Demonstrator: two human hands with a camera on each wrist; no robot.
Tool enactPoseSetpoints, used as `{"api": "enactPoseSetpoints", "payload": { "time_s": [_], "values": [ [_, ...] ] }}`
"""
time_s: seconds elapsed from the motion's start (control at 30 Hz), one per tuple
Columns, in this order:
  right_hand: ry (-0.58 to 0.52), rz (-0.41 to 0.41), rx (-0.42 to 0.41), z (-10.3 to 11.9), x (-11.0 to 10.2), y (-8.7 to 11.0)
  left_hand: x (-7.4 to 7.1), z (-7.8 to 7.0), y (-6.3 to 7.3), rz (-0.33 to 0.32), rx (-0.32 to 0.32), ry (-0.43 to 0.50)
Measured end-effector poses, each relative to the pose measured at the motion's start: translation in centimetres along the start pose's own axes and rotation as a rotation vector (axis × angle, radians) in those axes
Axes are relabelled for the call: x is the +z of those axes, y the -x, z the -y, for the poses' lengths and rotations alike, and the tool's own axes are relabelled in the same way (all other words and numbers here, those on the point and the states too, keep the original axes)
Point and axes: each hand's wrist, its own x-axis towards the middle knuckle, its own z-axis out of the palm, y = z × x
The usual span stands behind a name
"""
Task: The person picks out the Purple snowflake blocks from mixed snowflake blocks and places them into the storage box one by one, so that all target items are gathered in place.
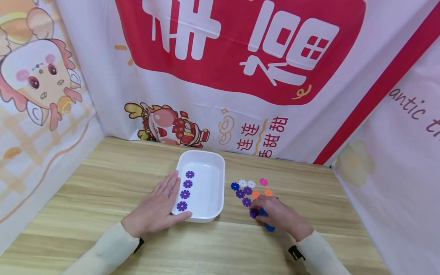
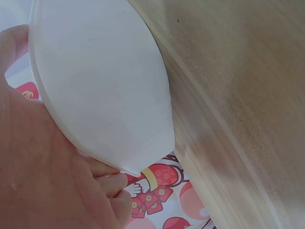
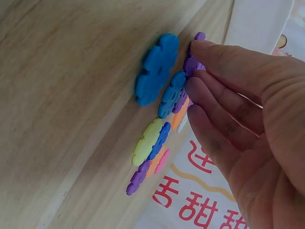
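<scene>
Purple disc [image 1: 253, 213], near end of the loose cluster, right of the white tray [image 1: 224, 179], and it's our right hand [image 1: 275, 214] on it: thumb and fingertips come together and appear to pinch it by the edge. Whether it is clear of the table [image 1: 103, 191], we cannot tell. Over on the left, our left hand [image 1: 156, 208] rests against the tray's left side, fingers long, thumb spread to the near corner, clamped on nothing we can make out. Inside, four purple discs [image 1: 187, 184] line the left wall. Now, technique! A thin piece like this asks for fingertips only, thumb opposite the fingers, with a straight lift rather than a drag, because a blue disc [image 3: 158, 70] lies just beside the pinch and could get swept along. We'd want the spare fingers tucked up, away from the orange disc [image 1: 255, 194] and white disc [image 1: 251, 184] beyond. And the left palm? Light, steady pressure; too hard a push could slide the tray.
</scene>
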Motion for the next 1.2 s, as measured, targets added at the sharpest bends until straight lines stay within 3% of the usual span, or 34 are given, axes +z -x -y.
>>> {"api": "enactPoseSetpoints", "payload": {
  "time_s": [0.5, 0.73, 1.0, 1.2],
  "values": [
    [0.011, 0.119, 0.050, 0.3, -1.2, -1.7, -0.1, -0.1, 0.0, 0.006, -0.004, 0.004],
    [-0.007, 0.133, 0.052, 0.1, -1.9, -2.2, -0.1, 0.0, 0.0, 0.010, -0.003, 0.002],
    [-0.072, 0.178, 0.017, 0.7, -4.2, -3.3, -0.1, 0.0, -0.1, 0.016, -0.006, 0.005],
    [-0.062, 0.152, -0.001, 1.3, -5.9, -4.3, -0.1, 0.1, 0.0, 0.016, -0.007, 0.012]
  ]
}}
